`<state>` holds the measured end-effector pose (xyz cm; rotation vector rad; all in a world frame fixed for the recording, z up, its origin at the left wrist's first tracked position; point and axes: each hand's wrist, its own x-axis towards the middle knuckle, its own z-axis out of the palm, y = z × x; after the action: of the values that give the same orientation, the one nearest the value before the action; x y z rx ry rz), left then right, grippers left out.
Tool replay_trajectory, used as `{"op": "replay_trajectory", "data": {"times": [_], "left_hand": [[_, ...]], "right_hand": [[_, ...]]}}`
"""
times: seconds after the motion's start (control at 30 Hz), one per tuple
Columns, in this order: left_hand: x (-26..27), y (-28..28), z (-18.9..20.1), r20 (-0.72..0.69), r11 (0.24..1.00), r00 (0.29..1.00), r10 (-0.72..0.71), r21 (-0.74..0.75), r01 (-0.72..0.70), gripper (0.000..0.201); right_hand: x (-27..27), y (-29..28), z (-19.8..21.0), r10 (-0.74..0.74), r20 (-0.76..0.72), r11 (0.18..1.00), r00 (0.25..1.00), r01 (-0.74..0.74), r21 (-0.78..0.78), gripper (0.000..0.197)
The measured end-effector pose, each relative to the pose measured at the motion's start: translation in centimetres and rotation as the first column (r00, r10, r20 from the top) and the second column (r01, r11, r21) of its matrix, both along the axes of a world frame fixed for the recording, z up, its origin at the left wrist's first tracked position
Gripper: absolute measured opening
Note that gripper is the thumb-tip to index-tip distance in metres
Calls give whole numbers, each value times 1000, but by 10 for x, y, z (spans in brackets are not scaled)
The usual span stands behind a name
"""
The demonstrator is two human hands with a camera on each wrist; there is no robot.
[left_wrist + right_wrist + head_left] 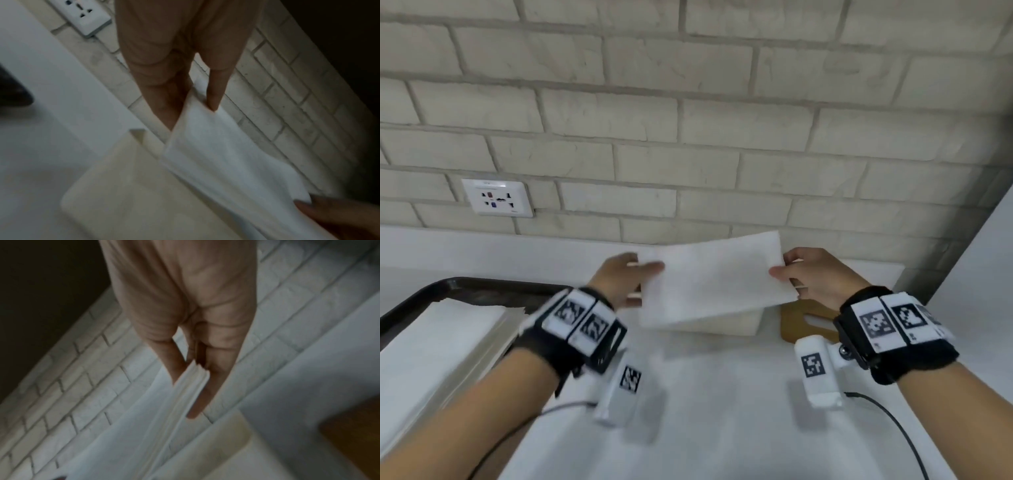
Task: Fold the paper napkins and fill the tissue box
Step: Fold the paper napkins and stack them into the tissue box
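A white folded paper napkin (714, 279) hangs in the air between my two hands, above a cream tissue box (736, 322) on the counter. My left hand (635, 274) pinches the napkin's left edge between thumb and fingers; the left wrist view shows the napkin (216, 146) caught there above the box (131, 186). My right hand (786, 274) pinches the right edge, and the right wrist view shows the layered napkin (185, 394) held between thumb and fingers. The box is mostly hidden behind the napkin.
A dark tray (448, 286) at the left carries a stack of white napkins (438, 346). A wooden lid (808, 322) with a slot lies right of the box. A brick wall with a socket (498, 198) stands behind. White counter (722, 411) lies in front.
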<state>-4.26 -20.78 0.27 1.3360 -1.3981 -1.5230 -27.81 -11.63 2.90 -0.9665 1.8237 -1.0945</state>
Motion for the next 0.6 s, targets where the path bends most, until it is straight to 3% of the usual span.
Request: {"op": "replay_trajectory", "data": {"times": [0.1,0.17,0.23,0.33,0.47,0.6], "left_hand": [[-14,-42,15,120,997,990,-76,42,71,9],[-25,-60,14,280,994,954,-111,29,107,18],[-37,-74,8,488,987,869,-83,-81,140,37],[-51,-86,-2,720,945,693,32,-247,213,50],[-62,-97,-19,844,928,537,-5,-196,316,53],[-69,-95,-38,896,914,443,-9,-172,367,47]], "right_hand": [[-3,-33,-18,-83,33,996,996,82,21,10],[-5,-54,-31,-69,-34,996,997,71,59,11],[-3,-69,-40,-10,-189,990,982,36,138,6],[2,-84,-50,32,-403,975,914,60,213,35],[11,-92,-58,193,-523,940,830,-3,342,14],[18,-97,-65,291,-573,910,766,-36,413,24]]}}
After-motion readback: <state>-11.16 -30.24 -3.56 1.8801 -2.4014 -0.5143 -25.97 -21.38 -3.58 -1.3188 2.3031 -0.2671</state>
